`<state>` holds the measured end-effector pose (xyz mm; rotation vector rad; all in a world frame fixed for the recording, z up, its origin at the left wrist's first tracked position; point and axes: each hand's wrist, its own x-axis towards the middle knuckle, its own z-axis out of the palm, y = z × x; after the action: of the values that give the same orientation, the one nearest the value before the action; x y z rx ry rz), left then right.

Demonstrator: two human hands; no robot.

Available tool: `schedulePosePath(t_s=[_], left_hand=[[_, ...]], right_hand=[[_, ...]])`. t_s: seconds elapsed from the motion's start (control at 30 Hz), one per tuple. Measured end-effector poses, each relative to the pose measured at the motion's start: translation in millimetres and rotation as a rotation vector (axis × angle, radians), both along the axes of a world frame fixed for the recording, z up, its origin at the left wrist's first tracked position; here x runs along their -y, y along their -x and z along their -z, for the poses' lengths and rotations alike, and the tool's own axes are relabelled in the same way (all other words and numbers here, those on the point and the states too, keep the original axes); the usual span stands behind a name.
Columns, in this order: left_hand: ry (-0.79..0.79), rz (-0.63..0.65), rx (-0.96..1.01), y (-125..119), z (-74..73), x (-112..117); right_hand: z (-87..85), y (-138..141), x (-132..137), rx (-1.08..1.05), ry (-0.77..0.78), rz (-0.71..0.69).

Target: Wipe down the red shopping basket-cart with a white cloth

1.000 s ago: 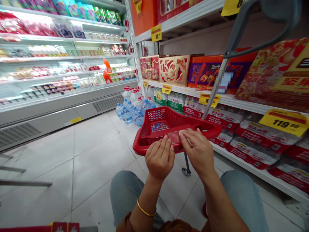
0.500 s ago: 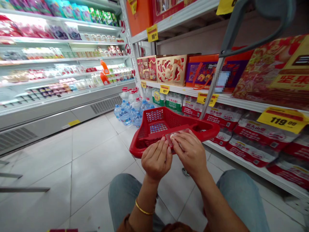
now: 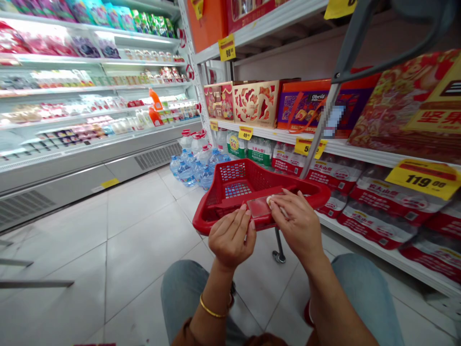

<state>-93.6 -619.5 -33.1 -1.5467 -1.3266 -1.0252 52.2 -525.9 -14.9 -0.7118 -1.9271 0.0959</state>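
Note:
A red plastic shopping basket (image 3: pixel 230 185) on wheels stands on the floor in front of me, its grey handle (image 3: pixel 345 53) rising up to the right. My left hand (image 3: pixel 232 238) is curled, fingers pinching the left end of a small clear flat packet (image 3: pixel 258 207) held at the basket's near rim. My right hand (image 3: pixel 298 223) grips the packet's right end, fingertips pressed on a small pale piece there. A gold bangle sits on my left wrist. My knees in blue jeans show below.
Shelves on the right carry red and gold gift boxes (image 3: pixel 257 102), packs of bottled water (image 3: pixel 338 175) and yellow price tags (image 3: pixel 423 179). Large water jugs (image 3: pixel 194 163) stand on the floor behind the basket. A refrigerated display (image 3: pixel 90 96) runs along the left, across a white tiled floor.
My right fingertips moved left along the packet's edge, then back to the right. My left hand kept its hold. The view shifted slightly.

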Motion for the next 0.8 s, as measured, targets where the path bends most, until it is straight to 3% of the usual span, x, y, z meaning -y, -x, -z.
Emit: schedulePosePath(t_s=[0.47, 0.8], left_hand=[[-0.008, 0.069, 0.013, 14.2, 0.4, -7.5], [0.042, 0.088, 0.061, 26.4, 0.3, -10.4]], right_hand=[[-2.1, 2.7, -4.8, -0.030, 0.003, 0.046], [-2.2, 13.2, -0.1, -0.013, -0.096, 0.114]])
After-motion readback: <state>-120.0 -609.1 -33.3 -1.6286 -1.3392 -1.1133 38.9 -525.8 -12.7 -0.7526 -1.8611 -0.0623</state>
